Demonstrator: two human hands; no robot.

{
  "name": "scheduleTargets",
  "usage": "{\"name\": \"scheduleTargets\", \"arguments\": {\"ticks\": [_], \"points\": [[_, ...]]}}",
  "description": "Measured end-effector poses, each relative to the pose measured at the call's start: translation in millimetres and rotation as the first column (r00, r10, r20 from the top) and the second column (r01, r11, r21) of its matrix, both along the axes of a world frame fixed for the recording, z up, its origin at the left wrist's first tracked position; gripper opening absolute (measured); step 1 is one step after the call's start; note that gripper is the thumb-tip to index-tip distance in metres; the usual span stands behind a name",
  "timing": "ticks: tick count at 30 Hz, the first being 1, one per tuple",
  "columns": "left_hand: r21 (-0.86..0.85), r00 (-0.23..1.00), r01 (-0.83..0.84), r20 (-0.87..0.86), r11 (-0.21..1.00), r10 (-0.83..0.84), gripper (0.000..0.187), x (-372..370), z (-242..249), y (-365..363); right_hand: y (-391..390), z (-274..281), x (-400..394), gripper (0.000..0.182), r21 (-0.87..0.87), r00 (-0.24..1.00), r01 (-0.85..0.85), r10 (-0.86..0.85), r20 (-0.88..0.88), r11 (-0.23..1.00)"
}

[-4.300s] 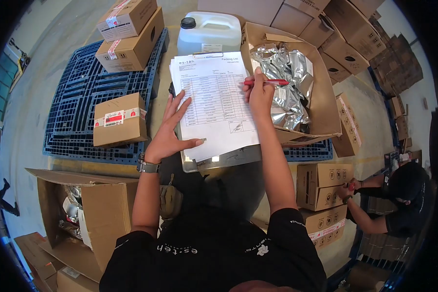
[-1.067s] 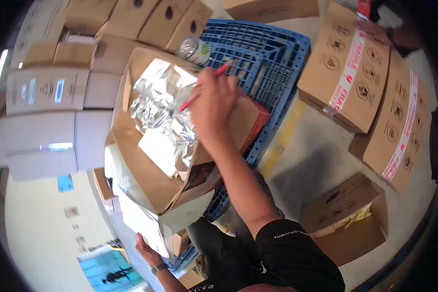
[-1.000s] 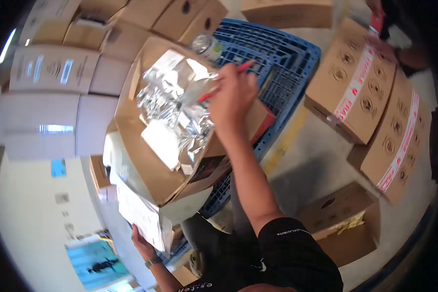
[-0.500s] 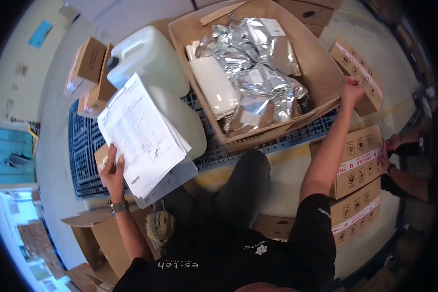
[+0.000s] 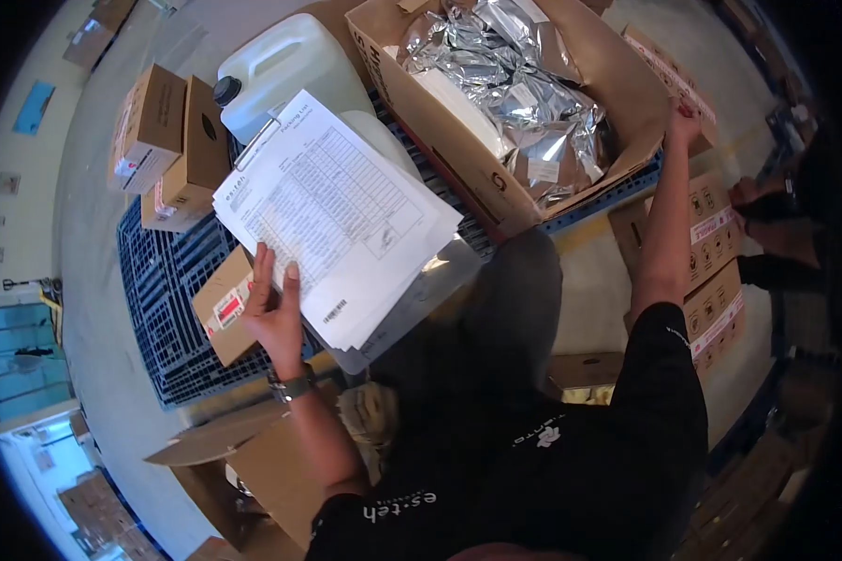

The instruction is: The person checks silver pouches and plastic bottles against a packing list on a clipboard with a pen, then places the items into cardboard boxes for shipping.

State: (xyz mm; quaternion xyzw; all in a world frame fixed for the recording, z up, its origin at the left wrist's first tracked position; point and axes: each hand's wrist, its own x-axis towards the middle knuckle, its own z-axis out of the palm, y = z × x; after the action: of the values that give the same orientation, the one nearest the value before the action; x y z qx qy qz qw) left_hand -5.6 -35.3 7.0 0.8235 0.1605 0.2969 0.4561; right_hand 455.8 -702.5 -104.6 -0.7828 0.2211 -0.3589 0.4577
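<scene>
A clipboard [image 5: 273,122] with a stack of printed packing-list sheets [image 5: 346,224] lies tilted in front of me. My left hand [image 5: 276,313] grips its lower left edge, with fingertips and thumb showing on the paper. Out to the far right, my right hand [image 5: 685,123] is closed round a small red object [image 5: 689,108], too little of which shows to name. That hand is at the right corner of a large open carton [image 5: 496,192]. Crumpled silver foil pouches [image 5: 524,93] and a white pack [image 5: 458,107] fill the carton.
A jerrycan [image 5: 295,70] and the carton stand on a blue plastic pallet [image 5: 159,318]. Small boxes [image 5: 150,117] sit at its left, another box [image 5: 229,304] beside my left hand. Stacked fragile-taped cartons [image 5: 711,229] stand right, where another person's hands [image 5: 753,220] touch them.
My view has shifted, so the carton sits higher and further right. The clipboard and my left hand have moved right in view. My right hand stays at the carton's corner.
</scene>
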Motion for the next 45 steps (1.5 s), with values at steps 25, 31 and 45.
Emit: {"name": "scheduleTargets", "arguments": {"ticks": [25,31,45], "points": [[-0.035,0.994,0.095,0.052,0.995,-0.093,0.039,-1,-2,2,232,51,-247,0.01,-0.759,0.732,-0.256,0.633,0.251,0.598],[-0.017,0.98,0.11,0.168,0.994,-0.106,0.038,0,-11,7,244,52,-259,0.015,-0.739,0.738,-0.221,0.605,0.3,0.636],[0.127,0.991,0.093,0.083,0.988,-0.104,0.04,-3,-5,10,321,34,-259,0.011,-0.69,0.784,-0.141,0.505,0.361,0.71]]}}
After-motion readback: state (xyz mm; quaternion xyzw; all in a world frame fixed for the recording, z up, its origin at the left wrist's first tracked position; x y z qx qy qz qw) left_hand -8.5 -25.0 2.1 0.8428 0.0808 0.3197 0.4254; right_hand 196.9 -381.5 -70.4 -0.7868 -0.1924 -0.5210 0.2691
